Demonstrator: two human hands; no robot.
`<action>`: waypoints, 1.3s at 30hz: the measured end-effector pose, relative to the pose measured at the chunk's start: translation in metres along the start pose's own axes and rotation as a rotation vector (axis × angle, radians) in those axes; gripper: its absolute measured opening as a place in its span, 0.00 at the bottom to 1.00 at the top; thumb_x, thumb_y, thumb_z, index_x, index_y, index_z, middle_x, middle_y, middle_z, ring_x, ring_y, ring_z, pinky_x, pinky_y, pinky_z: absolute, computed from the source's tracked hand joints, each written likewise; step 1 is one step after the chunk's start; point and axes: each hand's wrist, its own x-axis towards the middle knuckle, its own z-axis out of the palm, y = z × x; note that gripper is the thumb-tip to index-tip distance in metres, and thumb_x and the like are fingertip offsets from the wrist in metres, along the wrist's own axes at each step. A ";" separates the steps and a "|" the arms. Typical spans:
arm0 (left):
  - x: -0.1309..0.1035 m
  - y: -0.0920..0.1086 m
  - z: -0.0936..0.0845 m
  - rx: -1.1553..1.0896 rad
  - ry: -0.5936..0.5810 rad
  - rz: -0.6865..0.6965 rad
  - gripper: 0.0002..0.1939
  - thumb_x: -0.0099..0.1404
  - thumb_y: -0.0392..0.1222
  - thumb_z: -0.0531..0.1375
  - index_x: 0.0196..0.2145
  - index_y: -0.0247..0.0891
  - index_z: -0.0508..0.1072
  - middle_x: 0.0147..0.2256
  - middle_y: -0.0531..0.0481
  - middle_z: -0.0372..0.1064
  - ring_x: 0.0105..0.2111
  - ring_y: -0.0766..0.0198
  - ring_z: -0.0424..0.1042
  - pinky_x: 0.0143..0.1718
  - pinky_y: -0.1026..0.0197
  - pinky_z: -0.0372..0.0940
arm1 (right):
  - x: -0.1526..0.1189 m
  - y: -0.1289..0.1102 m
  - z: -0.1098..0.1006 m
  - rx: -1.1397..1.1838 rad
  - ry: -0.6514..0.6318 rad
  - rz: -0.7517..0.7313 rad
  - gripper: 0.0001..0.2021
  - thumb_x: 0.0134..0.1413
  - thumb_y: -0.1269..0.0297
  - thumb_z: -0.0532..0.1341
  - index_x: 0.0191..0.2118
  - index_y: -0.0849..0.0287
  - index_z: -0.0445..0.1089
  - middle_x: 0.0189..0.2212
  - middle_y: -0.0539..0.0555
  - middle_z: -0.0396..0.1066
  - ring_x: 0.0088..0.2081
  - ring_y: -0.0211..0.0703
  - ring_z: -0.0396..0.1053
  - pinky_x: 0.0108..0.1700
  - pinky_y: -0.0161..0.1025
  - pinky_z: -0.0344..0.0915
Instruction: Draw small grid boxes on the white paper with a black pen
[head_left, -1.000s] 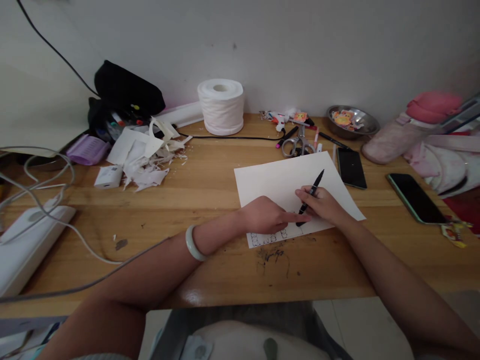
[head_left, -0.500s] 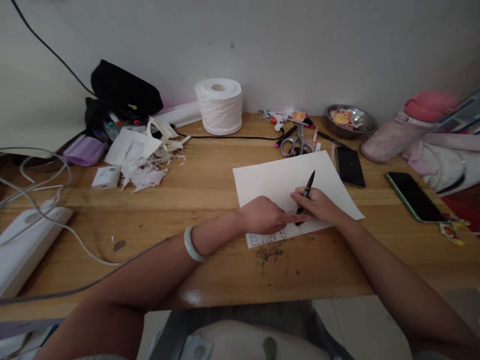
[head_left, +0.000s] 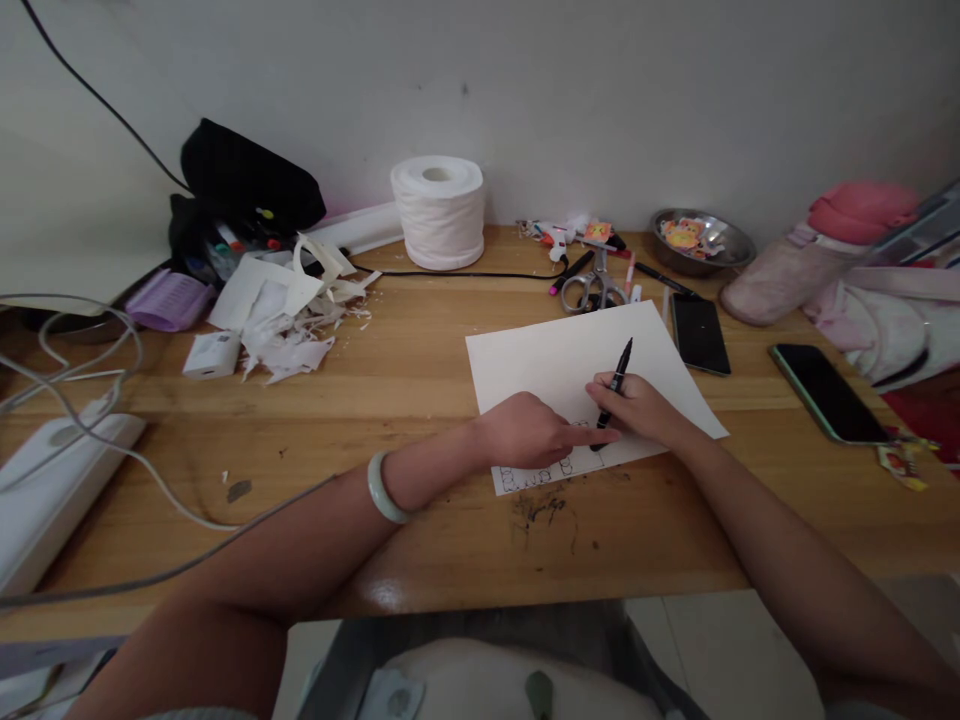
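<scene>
A white sheet of paper (head_left: 555,360) lies slightly turned on the wooden table, with small looped black drawings along its near edge. My right hand (head_left: 634,405) grips a black marker (head_left: 621,365), which leans with its upper end away from me. My left hand (head_left: 525,432) rests on the near left part of the sheet. Its index finger points right, across the marker's lower end, and the other fingers are curled under. Where the marker's lower tip meets the paper is partly hidden by that finger. Dark ink marks (head_left: 541,510) stain the table just below the sheet.
Behind the sheet are scissors (head_left: 596,290), pens and a metal bowl (head_left: 701,245). Two phones (head_left: 700,332) and a pink bottle (head_left: 795,265) stand or lie at right. A white roll (head_left: 439,215), paper scraps (head_left: 285,320) and a white power strip (head_left: 67,490) with cables are leftward.
My right hand and the marker have shifted very slightly to the right. My left hand and the sheet look unmoved.
</scene>
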 end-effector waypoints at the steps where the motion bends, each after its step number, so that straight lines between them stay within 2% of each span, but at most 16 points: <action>1: 0.000 0.000 0.000 -0.001 -0.001 0.000 0.29 0.62 0.37 0.48 0.59 0.47 0.43 0.28 0.56 0.70 0.24 0.67 0.67 0.20 0.65 0.48 | 0.000 0.000 0.000 -0.003 -0.002 -0.002 0.17 0.54 0.54 0.47 0.20 0.57 0.50 0.14 0.43 0.50 0.19 0.33 0.52 0.24 0.33 0.50; 7: 0.000 0.000 -0.001 0.011 -0.013 -0.002 0.29 0.62 0.37 0.48 0.59 0.47 0.43 0.26 0.55 0.70 0.23 0.68 0.66 0.20 0.66 0.48 | -0.001 0.000 0.000 0.011 -0.023 -0.012 0.16 0.53 0.54 0.49 0.20 0.58 0.51 0.16 0.44 0.51 0.19 0.32 0.53 0.24 0.32 0.51; 11: 0.000 0.001 0.000 0.008 0.017 -0.007 0.30 0.61 0.36 0.48 0.59 0.48 0.43 0.25 0.56 0.70 0.22 0.68 0.65 0.19 0.65 0.44 | -0.006 -0.003 -0.011 0.118 0.040 0.105 0.16 0.51 0.54 0.51 0.20 0.58 0.53 0.12 0.43 0.50 0.15 0.30 0.50 0.18 0.31 0.47; 13: 0.000 0.002 0.000 0.003 0.028 -0.019 0.30 0.60 0.36 0.49 0.59 0.49 0.43 0.25 0.57 0.70 0.21 0.69 0.65 0.18 0.65 0.43 | -0.016 -0.008 -0.019 0.210 0.159 0.153 0.16 0.51 0.53 0.52 0.21 0.58 0.53 0.10 0.42 0.49 0.13 0.30 0.48 0.16 0.31 0.44; 16: 0.000 0.003 -0.001 0.007 0.032 -0.035 0.30 0.60 0.36 0.48 0.59 0.51 0.44 0.24 0.57 0.69 0.20 0.69 0.64 0.18 0.64 0.41 | -0.040 -0.018 -0.023 0.341 0.392 0.133 0.14 0.51 0.53 0.52 0.23 0.57 0.56 0.09 0.43 0.53 0.13 0.32 0.51 0.15 0.31 0.45; 18: 0.000 0.003 -0.001 0.014 0.034 -0.038 0.30 0.60 0.36 0.48 0.58 0.51 0.44 0.24 0.57 0.69 0.20 0.69 0.63 0.18 0.65 0.41 | -0.059 -0.023 -0.015 0.388 0.501 0.089 0.13 0.51 0.54 0.53 0.24 0.57 0.58 0.12 0.45 0.58 0.15 0.33 0.56 0.16 0.31 0.51; 20: -0.001 0.003 -0.001 0.015 0.036 -0.041 0.30 0.60 0.36 0.48 0.58 0.51 0.44 0.24 0.57 0.68 0.20 0.70 0.63 0.19 0.65 0.41 | -0.077 -0.024 0.002 0.313 0.657 0.062 0.12 0.52 0.55 0.53 0.25 0.57 0.58 0.14 0.46 0.61 0.17 0.34 0.59 0.19 0.32 0.56; 24: -0.001 0.002 0.000 0.008 0.033 -0.054 0.29 0.61 0.37 0.47 0.58 0.52 0.44 0.24 0.58 0.68 0.20 0.70 0.63 0.19 0.66 0.42 | -0.100 -0.018 0.040 -0.002 0.638 0.058 0.07 0.50 0.59 0.56 0.29 0.57 0.61 0.21 0.50 0.66 0.24 0.39 0.65 0.27 0.36 0.61; 27: -0.001 0.002 0.000 0.013 0.027 -0.051 0.28 0.62 0.37 0.46 0.58 0.52 0.45 0.23 0.57 0.68 0.19 0.70 0.62 0.19 0.66 0.44 | -0.105 -0.013 0.057 -0.171 0.594 0.041 0.06 0.51 0.60 0.54 0.29 0.56 0.61 0.22 0.50 0.67 0.24 0.39 0.65 0.27 0.36 0.61; 34: -0.001 0.002 0.002 0.008 0.065 -0.065 0.28 0.61 0.37 0.47 0.58 0.53 0.47 0.19 0.58 0.65 0.18 0.70 0.60 0.19 0.66 0.43 | -0.100 -0.010 0.063 -0.299 0.508 -0.065 0.06 0.53 0.60 0.52 0.32 0.55 0.61 0.26 0.51 0.67 0.28 0.40 0.66 0.32 0.37 0.60; 39: -0.001 0.002 0.003 -0.011 0.096 -0.056 0.27 0.61 0.37 0.47 0.57 0.53 0.48 0.19 0.58 0.64 0.18 0.71 0.59 0.19 0.66 0.43 | -0.100 -0.011 0.063 -0.342 0.474 -0.072 0.07 0.55 0.60 0.50 0.32 0.55 0.61 0.27 0.50 0.67 0.29 0.40 0.65 0.33 0.37 0.58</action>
